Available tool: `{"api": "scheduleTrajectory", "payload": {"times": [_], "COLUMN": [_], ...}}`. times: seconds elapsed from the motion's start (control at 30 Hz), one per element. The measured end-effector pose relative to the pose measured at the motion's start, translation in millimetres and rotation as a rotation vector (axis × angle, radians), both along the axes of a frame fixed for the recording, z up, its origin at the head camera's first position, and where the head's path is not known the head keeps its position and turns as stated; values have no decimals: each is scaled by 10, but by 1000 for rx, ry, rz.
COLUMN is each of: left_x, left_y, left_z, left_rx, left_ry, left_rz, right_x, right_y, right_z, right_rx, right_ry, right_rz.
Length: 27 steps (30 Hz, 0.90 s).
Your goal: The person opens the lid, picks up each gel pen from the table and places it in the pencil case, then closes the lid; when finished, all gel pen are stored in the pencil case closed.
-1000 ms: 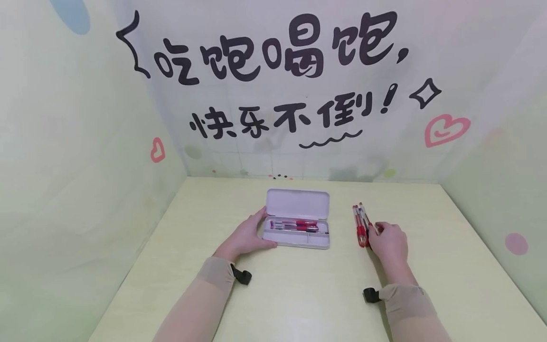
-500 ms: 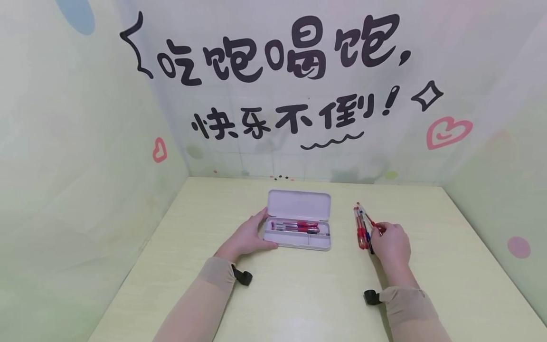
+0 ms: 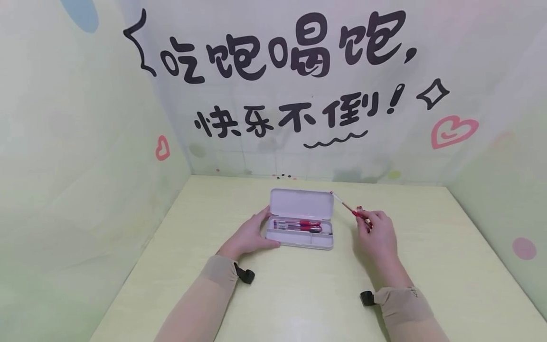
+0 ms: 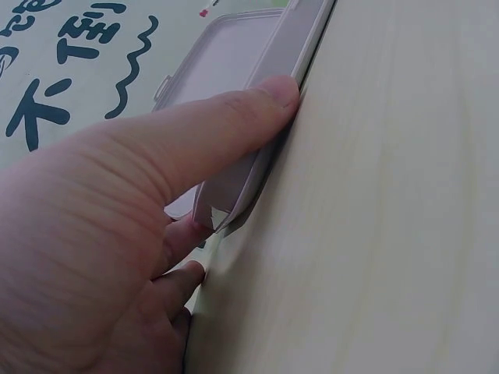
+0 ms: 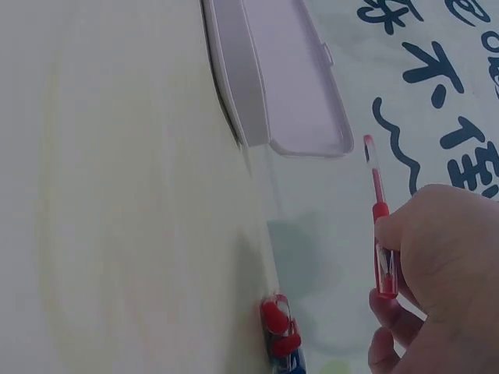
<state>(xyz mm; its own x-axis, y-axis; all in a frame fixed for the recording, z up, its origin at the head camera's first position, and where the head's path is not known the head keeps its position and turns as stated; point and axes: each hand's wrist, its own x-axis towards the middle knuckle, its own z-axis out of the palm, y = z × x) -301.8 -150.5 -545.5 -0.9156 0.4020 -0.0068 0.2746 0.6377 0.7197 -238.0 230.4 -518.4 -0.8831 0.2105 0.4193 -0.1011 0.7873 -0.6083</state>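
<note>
A red pen (image 5: 380, 212) is off the table, pinched between the thumb and fingers of the right hand (image 3: 379, 237). The thumb lies across it near the red grip section; the slim clear part with its red end sticks out beyond the fingertips, and a short red-tinted end shows on the other side of the thumb. The remaining fingers are bent below, beside the pen. In the head view it slants up and leftward, its far end overlapping the lid's corner; the right wrist view shows a narrow gap between the two.

Near that hand, more pens (image 5: 281, 327) with red and blue parts lie on the table; the hand hides most of them from the head camera, so I cannot tell how many.

To the left stands a pale lilac pencil case (image 3: 299, 246), its lid (image 3: 301, 203) raised behind it. Red-gripped pens (image 3: 308, 223) lie lengthwise in the back compartment, with a dark-gripped pen (image 3: 317, 232) along the divider. The left hand (image 3: 248, 237) grips the case's left end, thumb on the front wall, fingers round toward the back.

Beneath is a pale wood-grained table (image 3: 295, 294); behind, a wall hanging (image 3: 273, 161) carries black lettering.
</note>
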Motion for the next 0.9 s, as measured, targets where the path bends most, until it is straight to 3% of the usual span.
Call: {"api": "scheduleTrajectory", "payload": {"times": [0.13, 0.33, 0.6, 0.9], "left_x": [-13, -14, -5, 18], "left_y": [28, 44, 33, 39], "left_z": [-8, 10, 40, 50], "left_rx": [-3, -9, -38, -36], "left_ry": [-2, -9, -19, -47], "left_rz": [-8, -13, 17, 25], "right_x": [-8, -45, -172, -308], "right_y": [-52, -179, -454, -700], "right_z": [-15, -36, 45, 55], "right_rx": [38, 69, 174, 272], "right_ry": [-13, -85, -188, -193], "right_rz": [102, 188, 324, 413]}}
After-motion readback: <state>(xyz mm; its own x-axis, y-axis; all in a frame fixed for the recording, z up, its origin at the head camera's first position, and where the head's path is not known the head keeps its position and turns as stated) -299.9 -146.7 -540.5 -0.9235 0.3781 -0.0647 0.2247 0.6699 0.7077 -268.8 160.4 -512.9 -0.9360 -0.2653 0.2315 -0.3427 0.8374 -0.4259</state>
